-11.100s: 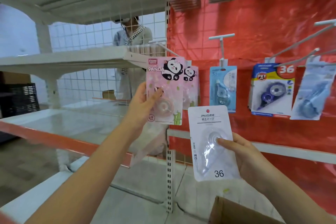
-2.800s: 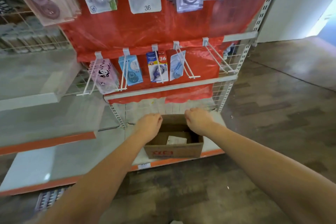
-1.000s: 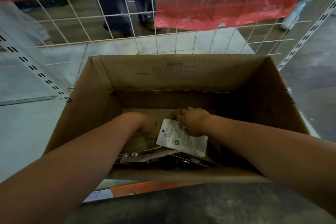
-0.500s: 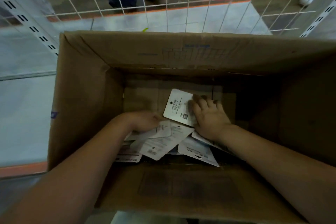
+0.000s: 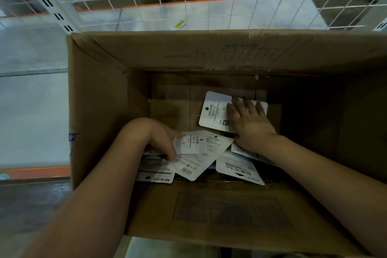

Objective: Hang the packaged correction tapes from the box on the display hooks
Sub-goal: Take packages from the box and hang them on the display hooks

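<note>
reaching in box (image 5: 100, 94) | left hand (image 5: 161, 138) pinches packet (image 5: 191, 142) | right hand (image 5: 249, 121) flat on card (image 5: 213, 111)

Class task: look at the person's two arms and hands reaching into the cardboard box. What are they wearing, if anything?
Nothing shows on either. The left hand and right hand are bare: no gloves, rings, watch or bracelets visible. Both forearms are uncovered as far as the frame's edge, with no sleeve in view.

White wire grid (image 5: 247, 2), grey shelf (image 5: 31, 115)
</note>
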Action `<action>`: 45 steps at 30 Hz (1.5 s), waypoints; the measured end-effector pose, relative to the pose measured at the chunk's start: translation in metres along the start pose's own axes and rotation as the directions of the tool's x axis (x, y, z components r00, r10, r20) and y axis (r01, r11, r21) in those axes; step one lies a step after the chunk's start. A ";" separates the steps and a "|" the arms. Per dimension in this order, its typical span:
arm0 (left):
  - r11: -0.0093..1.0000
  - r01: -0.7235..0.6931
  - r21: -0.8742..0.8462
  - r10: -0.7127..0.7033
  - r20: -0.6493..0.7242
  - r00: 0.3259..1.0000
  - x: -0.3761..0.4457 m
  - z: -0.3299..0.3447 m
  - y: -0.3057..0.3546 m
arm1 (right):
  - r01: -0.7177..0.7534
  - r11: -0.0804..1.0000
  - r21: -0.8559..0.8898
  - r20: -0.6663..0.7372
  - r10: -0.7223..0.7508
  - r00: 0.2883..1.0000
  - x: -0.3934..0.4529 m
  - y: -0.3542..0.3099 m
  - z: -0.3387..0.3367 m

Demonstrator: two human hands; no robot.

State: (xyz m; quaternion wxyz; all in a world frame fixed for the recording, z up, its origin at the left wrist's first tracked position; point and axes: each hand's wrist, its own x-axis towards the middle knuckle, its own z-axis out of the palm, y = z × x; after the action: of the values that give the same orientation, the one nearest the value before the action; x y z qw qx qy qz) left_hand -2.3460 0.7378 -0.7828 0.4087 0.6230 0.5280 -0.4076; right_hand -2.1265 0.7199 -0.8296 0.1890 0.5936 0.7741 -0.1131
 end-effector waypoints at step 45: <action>0.517 -0.540 -0.664 0.094 -0.583 0.807 0.016 -0.057 -0.024 | -0.021 0.837 0.547 0.016 0.015 1.000 0.044 0.038 -0.076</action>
State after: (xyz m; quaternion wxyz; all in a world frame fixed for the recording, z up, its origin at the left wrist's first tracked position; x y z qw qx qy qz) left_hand -2.3640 0.7994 -0.7803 0.5710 0.5357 0.6084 0.1295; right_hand -2.1122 0.7987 -0.7779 0.0169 0.6296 0.7028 -0.3309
